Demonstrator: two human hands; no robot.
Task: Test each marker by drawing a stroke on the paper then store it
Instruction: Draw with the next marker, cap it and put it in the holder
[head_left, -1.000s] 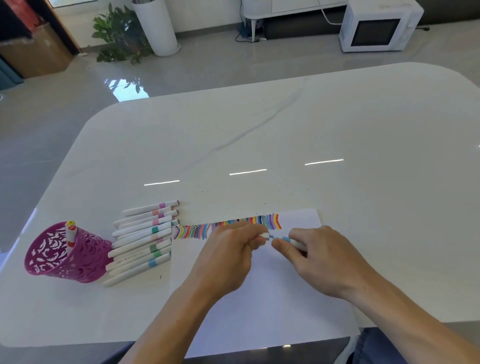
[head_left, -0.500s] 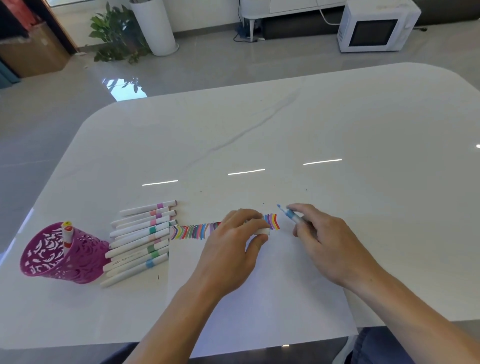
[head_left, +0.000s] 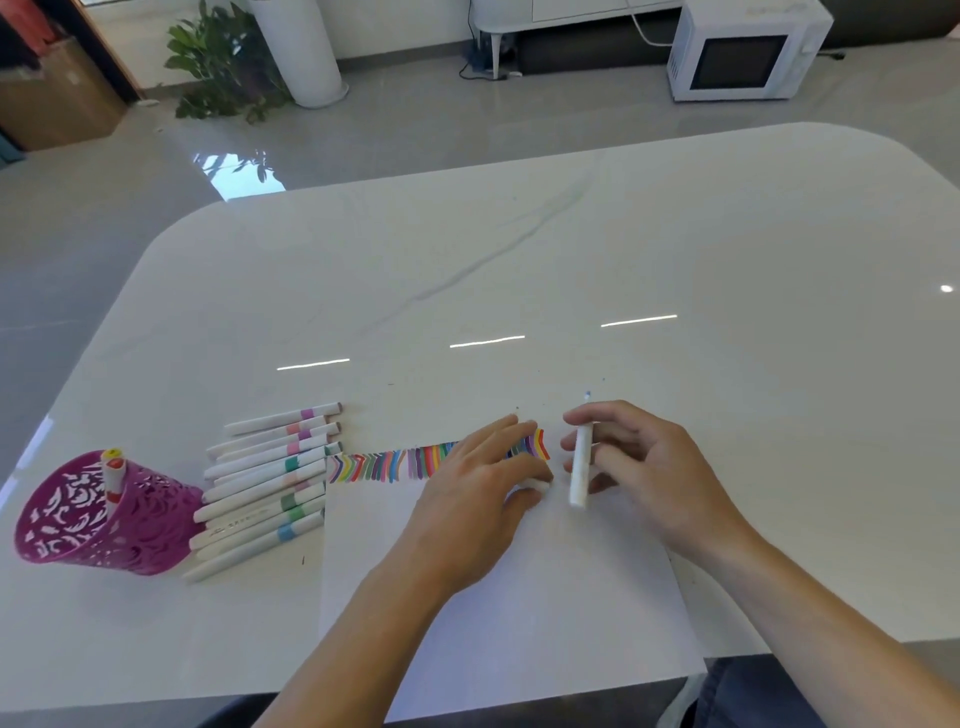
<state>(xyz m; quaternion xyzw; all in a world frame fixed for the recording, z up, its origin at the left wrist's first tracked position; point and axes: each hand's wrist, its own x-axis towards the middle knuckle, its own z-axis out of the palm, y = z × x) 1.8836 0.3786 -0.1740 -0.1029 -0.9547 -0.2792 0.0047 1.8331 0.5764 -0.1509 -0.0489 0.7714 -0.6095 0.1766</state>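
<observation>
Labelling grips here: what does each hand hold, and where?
The right hand pinches the white, blue-tipped marker at its upper barrel; the left hand pinches the small white cap, mostly hidden in its grip.

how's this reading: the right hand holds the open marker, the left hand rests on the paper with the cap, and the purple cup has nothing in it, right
Not quite: the head view shows a red-topped marker standing in the purple cup. The rest holds: the right hand holds the open marker, the left hand rests on the paper with the cap.
</observation>
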